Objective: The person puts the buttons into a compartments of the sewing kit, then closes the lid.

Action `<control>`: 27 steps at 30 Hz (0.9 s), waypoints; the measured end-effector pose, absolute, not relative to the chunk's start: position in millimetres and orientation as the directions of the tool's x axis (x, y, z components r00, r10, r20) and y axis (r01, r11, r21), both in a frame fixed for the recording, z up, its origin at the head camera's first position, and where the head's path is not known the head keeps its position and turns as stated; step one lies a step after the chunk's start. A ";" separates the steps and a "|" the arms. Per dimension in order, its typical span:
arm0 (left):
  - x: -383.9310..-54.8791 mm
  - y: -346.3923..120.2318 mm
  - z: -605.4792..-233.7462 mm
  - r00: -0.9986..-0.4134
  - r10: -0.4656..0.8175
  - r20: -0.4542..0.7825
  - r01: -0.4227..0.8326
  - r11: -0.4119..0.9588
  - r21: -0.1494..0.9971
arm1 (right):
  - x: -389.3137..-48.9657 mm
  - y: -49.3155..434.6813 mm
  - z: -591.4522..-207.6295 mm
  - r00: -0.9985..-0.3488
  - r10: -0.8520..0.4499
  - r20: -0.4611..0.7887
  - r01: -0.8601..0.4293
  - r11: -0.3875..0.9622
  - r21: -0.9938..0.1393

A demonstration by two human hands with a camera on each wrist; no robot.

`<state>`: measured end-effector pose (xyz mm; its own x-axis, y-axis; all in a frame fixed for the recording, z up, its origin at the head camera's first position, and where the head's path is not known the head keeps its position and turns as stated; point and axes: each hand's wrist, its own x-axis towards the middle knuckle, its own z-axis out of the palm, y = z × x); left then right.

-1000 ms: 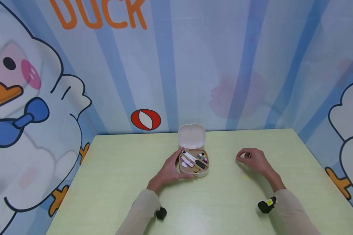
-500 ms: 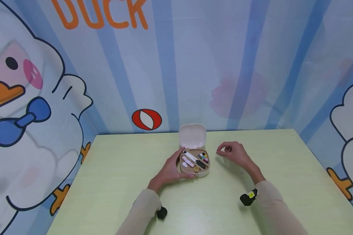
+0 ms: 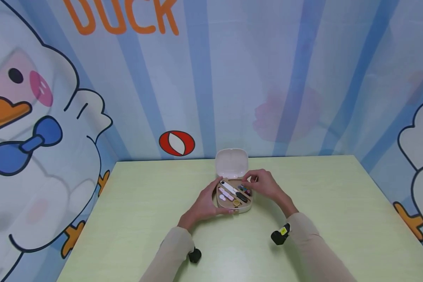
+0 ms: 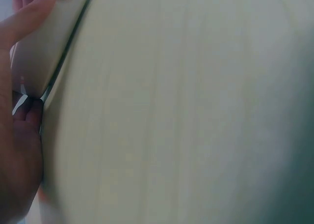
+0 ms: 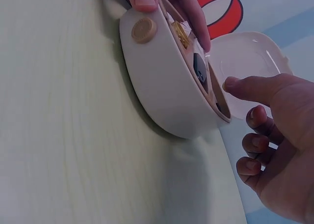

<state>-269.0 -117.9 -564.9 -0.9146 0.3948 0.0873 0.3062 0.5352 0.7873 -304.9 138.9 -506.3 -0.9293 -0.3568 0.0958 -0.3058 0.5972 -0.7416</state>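
Observation:
A small cream-coloured sewing box (image 5: 162, 81) stands on the table, its pale lid (image 3: 231, 163) swung up at the back. My left hand (image 3: 204, 203) grips its left side, thumb along the front near a round tan catch (image 5: 144, 30). Inside lie a long white-and-black tool (image 3: 234, 191), a pink tool (image 3: 226, 194) and a gold ring-shaped piece (image 3: 236, 203). Small colourful buttons (image 3: 247, 192) fill the right compartment, partly hidden by my right hand (image 3: 266, 184). That hand is over this compartment, thumb and forefinger pinching a small yellowish piece (image 5: 225, 87), mostly hidden.
The pale green table (image 3: 144, 203) ends at a back edge just behind the box. Beyond it hangs a blue striped backdrop (image 3: 232, 78) with duck drawings. A black wrist camera (image 3: 279, 237) sits below the right hand.
My right hand has moved left across the table, from well right of the box to over the button compartment, thumb and forefinger still together. The left hand keeps its grip on the box.

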 end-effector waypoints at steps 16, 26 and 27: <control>-268.7 -117.8 -563.9 -0.918 0.388 0.078 0.296 0.543 0.786 | -307.6 116.0 -505.4 -0.921 -0.379 0.086 -0.318 0.608 -0.727; -268.2 -117.0 -563.7 -0.920 0.386 0.068 0.286 0.541 0.791 | -309.7 114.6 -507.2 -0.933 -0.357 0.051 -0.281 0.632 -0.722; -268.2 -116.9 -563.6 -0.920 0.387 0.069 0.287 0.543 0.789 | -309.4 114.7 -506.9 -0.934 -0.353 0.050 -0.277 0.630 -0.726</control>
<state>-268.2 -116.9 -563.6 -0.9196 0.3868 0.0686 0.2871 0.5426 0.7894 -309.4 114.7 -506.9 -0.9344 -0.3527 0.0500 -0.2765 0.6297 -0.7259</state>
